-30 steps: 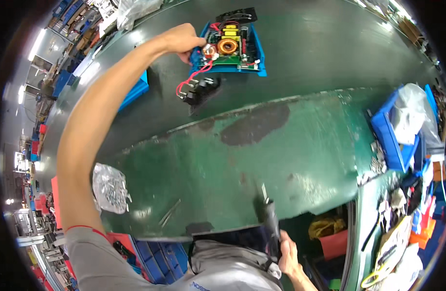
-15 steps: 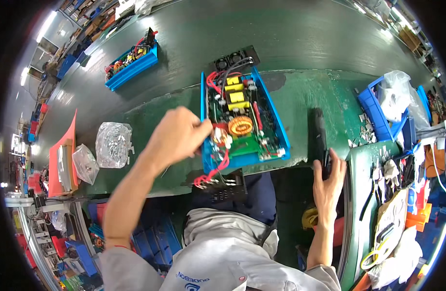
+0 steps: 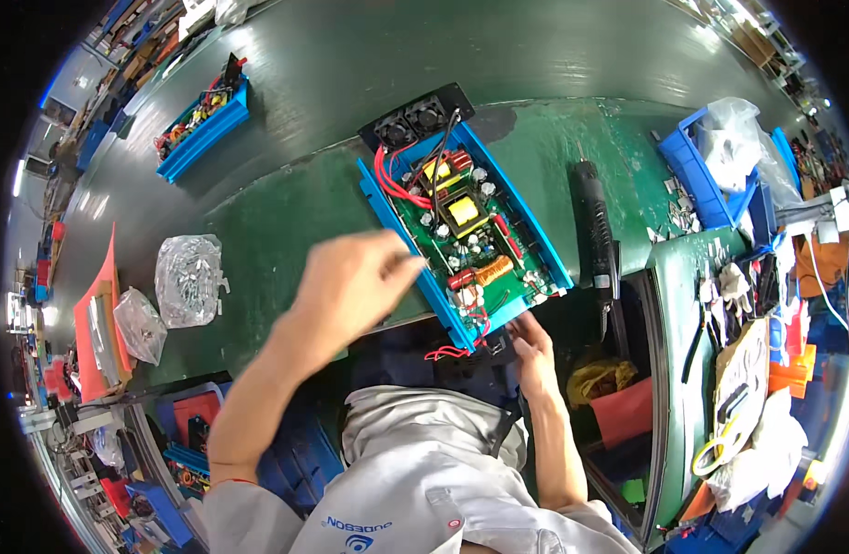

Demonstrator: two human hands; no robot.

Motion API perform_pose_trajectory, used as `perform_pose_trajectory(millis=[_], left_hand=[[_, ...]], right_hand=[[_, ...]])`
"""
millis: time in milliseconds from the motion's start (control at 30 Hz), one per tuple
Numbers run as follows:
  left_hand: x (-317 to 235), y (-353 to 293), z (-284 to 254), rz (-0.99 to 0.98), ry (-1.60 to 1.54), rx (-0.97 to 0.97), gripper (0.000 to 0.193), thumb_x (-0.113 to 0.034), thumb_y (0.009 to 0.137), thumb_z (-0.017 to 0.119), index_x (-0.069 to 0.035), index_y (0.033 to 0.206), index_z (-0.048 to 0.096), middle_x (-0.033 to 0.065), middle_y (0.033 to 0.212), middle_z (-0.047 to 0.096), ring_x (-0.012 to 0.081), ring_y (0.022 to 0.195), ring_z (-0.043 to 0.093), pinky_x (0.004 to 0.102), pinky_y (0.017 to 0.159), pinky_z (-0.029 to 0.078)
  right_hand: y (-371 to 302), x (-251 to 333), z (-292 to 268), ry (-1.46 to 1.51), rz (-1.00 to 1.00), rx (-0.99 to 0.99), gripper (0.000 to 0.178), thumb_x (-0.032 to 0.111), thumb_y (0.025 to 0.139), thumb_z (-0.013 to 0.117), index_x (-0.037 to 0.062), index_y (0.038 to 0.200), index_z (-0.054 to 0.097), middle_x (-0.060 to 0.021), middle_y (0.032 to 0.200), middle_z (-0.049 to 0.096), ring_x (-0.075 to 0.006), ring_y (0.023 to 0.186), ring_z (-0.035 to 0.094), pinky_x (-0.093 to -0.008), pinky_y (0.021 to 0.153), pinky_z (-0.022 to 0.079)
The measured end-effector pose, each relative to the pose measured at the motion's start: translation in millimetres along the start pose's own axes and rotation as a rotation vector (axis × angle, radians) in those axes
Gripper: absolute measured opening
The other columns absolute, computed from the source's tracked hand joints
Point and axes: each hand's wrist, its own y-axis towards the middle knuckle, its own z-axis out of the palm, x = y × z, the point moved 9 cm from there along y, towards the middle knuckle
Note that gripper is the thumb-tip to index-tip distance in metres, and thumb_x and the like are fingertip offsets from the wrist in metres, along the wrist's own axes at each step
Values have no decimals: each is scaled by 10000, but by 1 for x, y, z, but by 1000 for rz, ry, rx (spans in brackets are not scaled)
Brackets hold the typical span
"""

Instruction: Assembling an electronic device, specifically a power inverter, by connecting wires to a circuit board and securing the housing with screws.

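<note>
An open blue metal housing (image 3: pixel 411 242) stands tilted before me at the bench's near edge, with a circuit board, yellow transformers (image 3: pixel 463 212) and a copper coil (image 3: pixel 494 270) inside. My left hand (image 3: pixel 350 282), slightly blurred, hovers at its left wall, thumb and fingers pinched together; whatever may be between them is hidden. At the near end, my right hand (image 3: pixel 535 358) closes on the edge of a dark end panel (image 3: pixel 494 351), beside red wires (image 3: pixel 447 353). A black panel with two fans (image 3: pixel 426 114) sits at the far end. To the right lies a black electric screwdriver (image 3: pixel 595 222).
A second blue housing (image 3: pixel 203 138) with parts stands far left. Clear plastic bags (image 3: pixel 189 280) and a red folder (image 3: pixel 96 328) lie at left. On the right are a blue bin (image 3: pixel 694 175) holding a plastic bag, scattered small metal pieces (image 3: pixel 680 210) and yellow-handled scissors (image 3: pixel 715 454).
My right hand has left the screwdriver and moved left to the housing's near end. The housing has turned, its near end swinging right. My left hand stays by its left wall.
</note>
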Motion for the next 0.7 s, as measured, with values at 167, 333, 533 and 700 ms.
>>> perform_pose_trajectory(millis=[167,333,533,700], left_hand=[[-2,33,-33,519,278,-108,302,-248,734,824,-73,930,674,64,983,643,288,1016,608,387,903,490],[5,43,-24,711,265,-77,378,-368,674,834,-90,864,661,54,954,631,267,1011,594,404,956,456],[5,13,-19,714,279,-196,450,-467,676,813,-83,773,598,52,857,584,247,884,585,419,905,461],[13,-11,-18,595,234,-288,453,-441,678,821,-75,743,563,54,827,559,248,804,570,400,811,449]], right_hand=[[-12,-5,35,271,215,534,741,60,671,536,-40,1404,503,-167,1249,644,-246,1120,644,-341,988,502],[-61,-3,48,386,385,775,881,300,685,791,-87,1409,473,-327,1454,469,-306,1078,646,-407,968,504],[-55,104,-4,226,30,234,612,259,686,782,-17,1190,573,-247,1152,633,-287,865,676,-307,640,556],[6,172,-12,-32,-2,158,479,231,757,657,3,1175,604,-140,1097,683,-161,818,643,-264,656,514]])
